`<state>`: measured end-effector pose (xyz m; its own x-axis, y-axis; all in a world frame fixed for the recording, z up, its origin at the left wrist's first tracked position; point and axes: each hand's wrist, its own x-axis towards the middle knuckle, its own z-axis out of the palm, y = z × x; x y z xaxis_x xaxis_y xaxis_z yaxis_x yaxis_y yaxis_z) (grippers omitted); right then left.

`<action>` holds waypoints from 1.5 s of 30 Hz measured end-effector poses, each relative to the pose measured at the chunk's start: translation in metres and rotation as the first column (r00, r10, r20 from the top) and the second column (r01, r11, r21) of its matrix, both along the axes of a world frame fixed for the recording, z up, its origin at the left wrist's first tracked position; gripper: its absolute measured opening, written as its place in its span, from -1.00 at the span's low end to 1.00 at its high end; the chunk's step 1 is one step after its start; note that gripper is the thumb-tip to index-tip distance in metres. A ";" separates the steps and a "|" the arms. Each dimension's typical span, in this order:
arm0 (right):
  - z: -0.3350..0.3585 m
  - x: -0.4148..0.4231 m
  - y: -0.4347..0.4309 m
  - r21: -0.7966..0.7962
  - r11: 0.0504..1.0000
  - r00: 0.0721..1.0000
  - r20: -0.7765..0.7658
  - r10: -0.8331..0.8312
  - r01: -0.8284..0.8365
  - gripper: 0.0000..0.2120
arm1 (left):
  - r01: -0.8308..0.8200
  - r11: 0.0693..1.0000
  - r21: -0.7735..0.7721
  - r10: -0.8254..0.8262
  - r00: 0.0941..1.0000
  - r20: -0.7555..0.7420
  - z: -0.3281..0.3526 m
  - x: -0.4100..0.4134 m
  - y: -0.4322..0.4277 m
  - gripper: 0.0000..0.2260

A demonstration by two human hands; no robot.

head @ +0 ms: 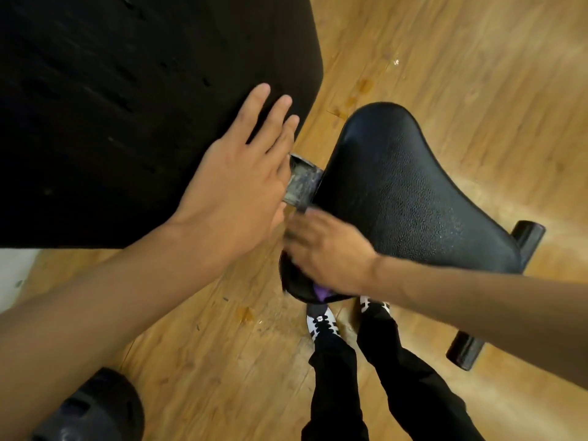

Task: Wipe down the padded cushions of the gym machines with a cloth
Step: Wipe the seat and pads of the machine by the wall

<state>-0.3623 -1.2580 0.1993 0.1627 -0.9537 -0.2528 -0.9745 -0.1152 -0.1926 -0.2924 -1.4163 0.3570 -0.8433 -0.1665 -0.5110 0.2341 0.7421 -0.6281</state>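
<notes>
The wide black padded back cushion point(127, 106) fills the far left, standing over the pale wood-plank floor point(477, 74). To its right lies the smaller black pebble-grained vinyl seat cushion point(397, 186), narrowing toward the near left. The left hand point(235, 179) lies flat on the back cushion's near right corner with its fingers straight and holding nothing, probably to steady the person leaning in. The right hand point(327, 253) is on the narrow near end of the seat and is motion-blurred, which suggests a wiping stroke. I cannot tell whether its fingers grip or only press. A scuffed grey metal tube point(300, 183) joins the two cushions. Only a corner of the purple cloth point(322, 293) peeks from under the right hand, at the seat's near edge. No brand or lettering is readable anywhere. The mark on the black-and-white shoes point(321, 324) is too small to read.
</notes>
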 end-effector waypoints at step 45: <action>0.007 -0.132 -0.082 0.006 0.921 0.891 -0.255 -0.376 0.390 -0.44 | 0.012 1.000 -0.018 -0.011 1.000 0.017 -0.009 0.003 -0.001 -0.36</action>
